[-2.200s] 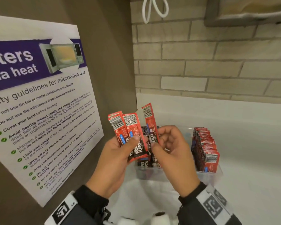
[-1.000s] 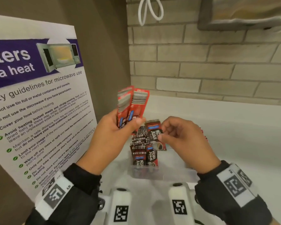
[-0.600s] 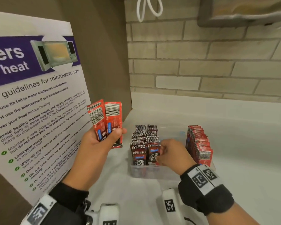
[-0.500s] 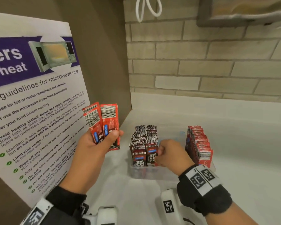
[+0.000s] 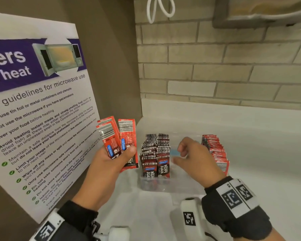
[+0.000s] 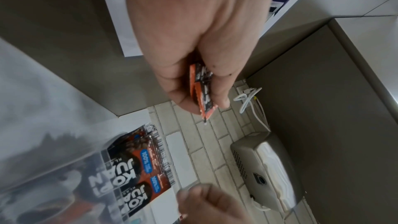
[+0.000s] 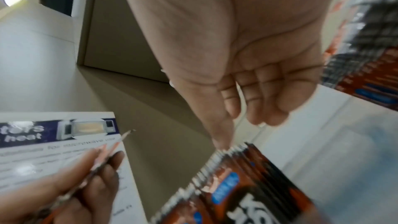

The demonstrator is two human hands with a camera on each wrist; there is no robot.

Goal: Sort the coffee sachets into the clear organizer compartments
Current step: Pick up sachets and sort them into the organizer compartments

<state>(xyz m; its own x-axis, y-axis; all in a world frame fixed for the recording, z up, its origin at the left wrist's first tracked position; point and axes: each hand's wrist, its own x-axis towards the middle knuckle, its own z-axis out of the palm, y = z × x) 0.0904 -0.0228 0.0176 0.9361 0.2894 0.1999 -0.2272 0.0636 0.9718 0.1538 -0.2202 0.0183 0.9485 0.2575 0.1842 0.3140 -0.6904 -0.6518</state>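
My left hand (image 5: 111, 162) grips a small fan of red coffee sachets (image 5: 118, 140), barcodes up, left of the clear organizer (image 5: 172, 186). In the left wrist view the thumb and fingers (image 6: 183, 98) pinch the red sachets (image 6: 202, 94) edge-on. The organizer's left compartment holds two rows of dark Kopi Juan sachets (image 5: 155, 153); its right compartment holds a row of red sachets (image 5: 215, 150). My right hand (image 5: 186, 157) hovers over the middle compartment, fingers loosely curled and holding nothing. The right wrist view shows that hand (image 7: 254, 108) just above the dark sachets (image 7: 241, 185).
A microwave safety poster (image 5: 36, 110) leans on the brown side wall at left. A brick wall (image 5: 215, 66) rises behind the white counter (image 5: 259, 162). A metal dispenser (image 5: 261, 13) and a white cable loop (image 5: 160, 9) hang above.
My right hand put a dark sachet into the left compartment, let it go and lifted toward the middle. My left hand stayed left of the organizer with the red sachets.
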